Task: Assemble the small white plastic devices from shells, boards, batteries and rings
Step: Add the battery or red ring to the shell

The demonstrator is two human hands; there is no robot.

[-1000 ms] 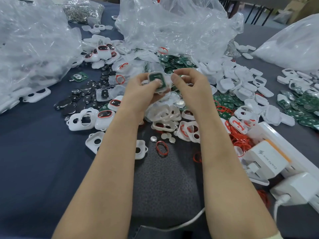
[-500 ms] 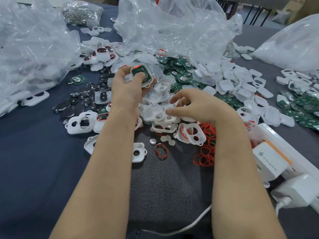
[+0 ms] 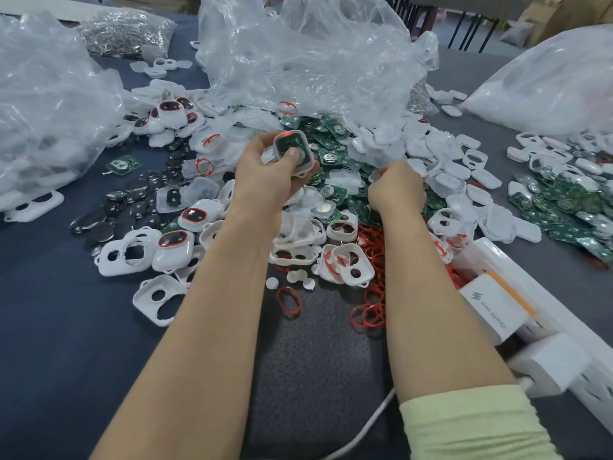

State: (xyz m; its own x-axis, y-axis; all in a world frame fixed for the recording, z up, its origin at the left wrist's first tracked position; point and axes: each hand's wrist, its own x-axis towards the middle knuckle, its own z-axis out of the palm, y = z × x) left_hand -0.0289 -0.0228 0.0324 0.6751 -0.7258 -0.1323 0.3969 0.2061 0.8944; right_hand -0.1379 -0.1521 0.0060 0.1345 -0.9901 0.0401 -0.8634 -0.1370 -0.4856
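My left hand (image 3: 268,177) grips a white shell with a green board inside it (image 3: 293,151), raised over the middle of the pile, thumb pressing on the board. My right hand (image 3: 396,187) reaches into the heap of white back covers (image 3: 441,151) and green boards (image 3: 331,141), fingers curled down among them; what they hold is hidden. White front shells with holes (image 3: 127,255) lie at the left. Black coin batteries (image 3: 99,222) are spread beside them. Red rings (image 3: 370,313) lie near my right forearm.
Large clear plastic bags (image 3: 298,51) stand behind and at both sides. Finished devices with dark windows (image 3: 170,111) are stacked at the back left. A white power strip with chargers (image 3: 504,303) runs along the right. More green boards (image 3: 564,207) lie far right. A black mat (image 3: 318,360) lies under my arms.
My right hand left the shell, dropped to the front shells, then moved back and right into the covers. My left hand kept the shell with the board and shifted slightly.
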